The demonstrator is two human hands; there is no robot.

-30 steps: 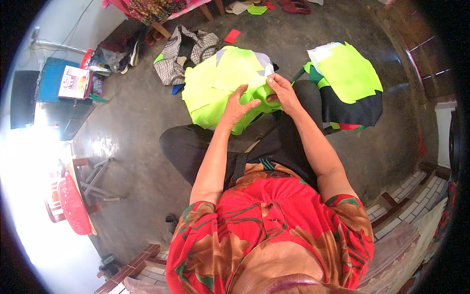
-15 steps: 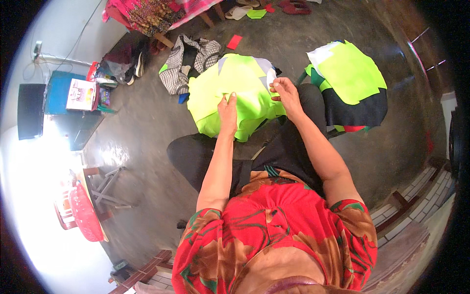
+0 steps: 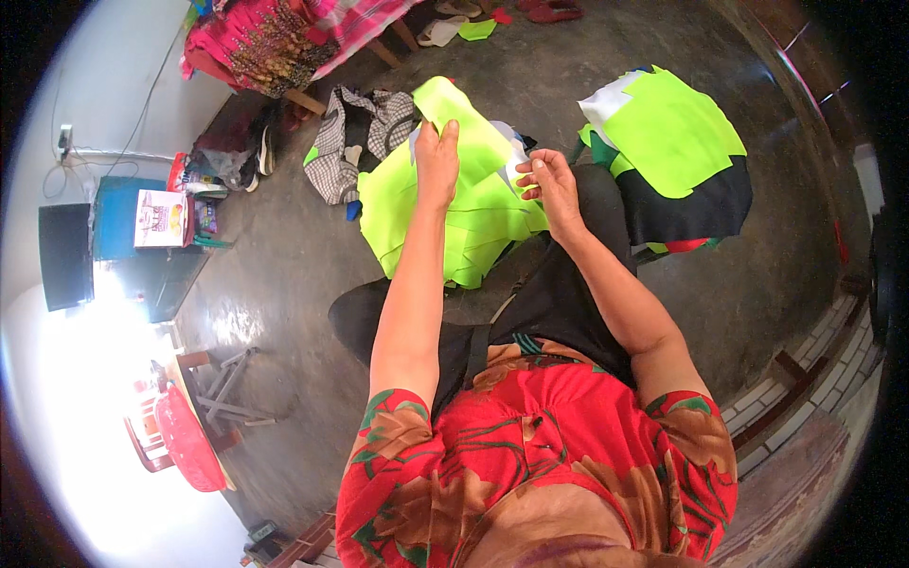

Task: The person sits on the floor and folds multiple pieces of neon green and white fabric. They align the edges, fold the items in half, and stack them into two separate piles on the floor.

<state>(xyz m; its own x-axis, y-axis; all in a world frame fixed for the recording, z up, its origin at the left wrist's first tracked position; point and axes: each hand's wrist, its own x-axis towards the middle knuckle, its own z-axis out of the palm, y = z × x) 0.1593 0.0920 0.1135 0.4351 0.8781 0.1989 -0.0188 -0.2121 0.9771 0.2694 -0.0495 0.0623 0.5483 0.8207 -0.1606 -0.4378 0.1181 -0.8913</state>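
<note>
The grip of the left hand (image 3: 437,163) is clenched on a lime fabric piece (image 3: 478,133), thumb on the near face; the piece is held over the far part of the lime fabric pile (image 3: 445,241), its far end standing up past the pile's edge. The right hand (image 3: 552,189) hangs at the pile's right edge, fingers bent, beside a white piece (image 3: 515,161); I cannot tell whether its grip pinches that piece.

The pile, with several lime layers overlapping at its near side, sits between the knees of dark trousers (image 3: 554,303). Just left of the pile, a checked cloth (image 3: 325,161) lies on the grey floor (image 3: 284,312), with a small blue scrap (image 3: 353,210) tucked near the pile's edge. Right of the pile, past the knee, is a second stack (image 3: 677,142) of lime pieces over black fabric (image 3: 691,208). Well beyond the pile lies a lime scrap (image 3: 477,30); far to its left stands a white carton (image 3: 159,219).
</note>
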